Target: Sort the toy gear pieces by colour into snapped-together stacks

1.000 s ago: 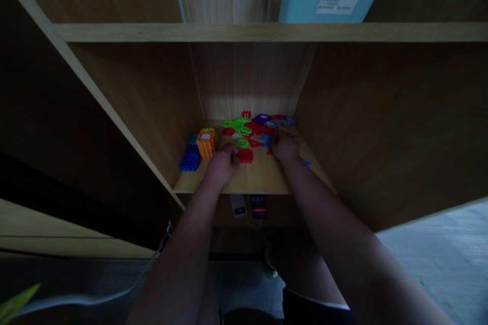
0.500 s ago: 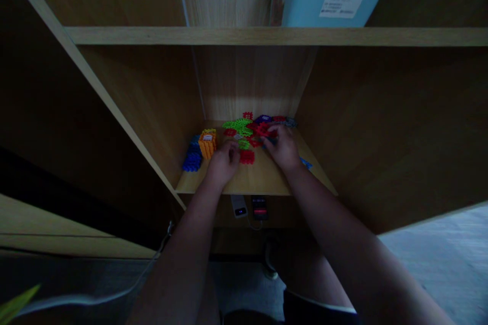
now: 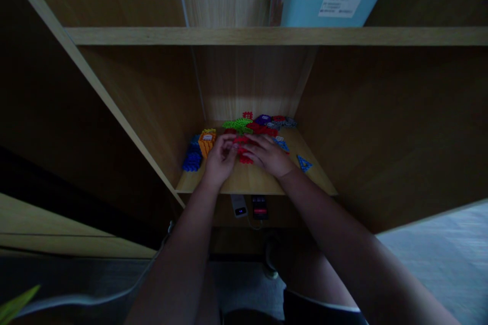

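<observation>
Red notched plastic building pieces (image 3: 241, 140) sit between my two hands, partly covered by fingers. My left hand (image 3: 222, 156) is closed at their left edge, thumb and fingers curled in. From the right, my right hand (image 3: 269, 155) grips the same red pieces, fingers bent over them. Another red piece (image 3: 246, 160) lies just below. Behind the hands are green pieces (image 3: 237, 124), more red pieces (image 3: 265, 129) and a purple piece (image 3: 263, 120). A blue triangular piece (image 3: 304, 163) lies right of my right hand.
An orange stack (image 3: 207, 144) and dark blue pieces (image 3: 192, 160) stand at the shelf's left. Grey pieces (image 3: 288, 122) lie at the back right. An upper shelf edge (image 3: 244, 35) crosses above, bearing a light blue bin (image 3: 305, 0). A phone (image 3: 260, 208) and power bank (image 3: 239, 205) lie below.
My right hand has moved left and down with red pieces to meet my left hand. The left hand has shifted slightly. The blue triangle is now uncovered.
</observation>
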Demonstrator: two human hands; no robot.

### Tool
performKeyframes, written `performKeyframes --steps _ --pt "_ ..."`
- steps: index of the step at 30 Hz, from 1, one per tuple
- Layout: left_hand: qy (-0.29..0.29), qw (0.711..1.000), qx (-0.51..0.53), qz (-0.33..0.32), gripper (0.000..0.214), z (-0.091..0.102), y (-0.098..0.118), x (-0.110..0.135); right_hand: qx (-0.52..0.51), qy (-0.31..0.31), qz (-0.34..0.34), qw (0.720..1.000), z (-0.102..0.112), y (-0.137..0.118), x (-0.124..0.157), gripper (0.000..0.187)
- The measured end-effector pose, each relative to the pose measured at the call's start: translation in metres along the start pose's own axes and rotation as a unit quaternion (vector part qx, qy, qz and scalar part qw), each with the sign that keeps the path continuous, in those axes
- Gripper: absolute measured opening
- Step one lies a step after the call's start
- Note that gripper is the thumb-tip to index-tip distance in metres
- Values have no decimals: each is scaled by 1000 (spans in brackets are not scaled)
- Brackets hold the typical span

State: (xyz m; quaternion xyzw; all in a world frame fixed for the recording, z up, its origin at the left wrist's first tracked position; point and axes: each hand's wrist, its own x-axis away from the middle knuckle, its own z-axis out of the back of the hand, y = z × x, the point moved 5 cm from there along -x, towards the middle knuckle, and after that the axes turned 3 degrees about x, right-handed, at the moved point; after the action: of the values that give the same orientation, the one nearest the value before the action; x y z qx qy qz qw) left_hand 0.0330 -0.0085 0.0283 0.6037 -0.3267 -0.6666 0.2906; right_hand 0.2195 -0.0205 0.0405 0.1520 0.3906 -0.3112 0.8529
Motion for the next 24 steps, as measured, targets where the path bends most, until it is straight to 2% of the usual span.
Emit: performKeyframes --steps 5,15,24 --pt "35 998 29 33 19 2 -9 -2 18 18 -2 1000 0 7 4 32" --pt "0 987 122 101 20 -3 -11 -1 -78 -1 -35 996 6 0 0 42" --pt "-30 981 135 134 24 -7 -16 1 -154 28 -62 986 2 10 4 36"
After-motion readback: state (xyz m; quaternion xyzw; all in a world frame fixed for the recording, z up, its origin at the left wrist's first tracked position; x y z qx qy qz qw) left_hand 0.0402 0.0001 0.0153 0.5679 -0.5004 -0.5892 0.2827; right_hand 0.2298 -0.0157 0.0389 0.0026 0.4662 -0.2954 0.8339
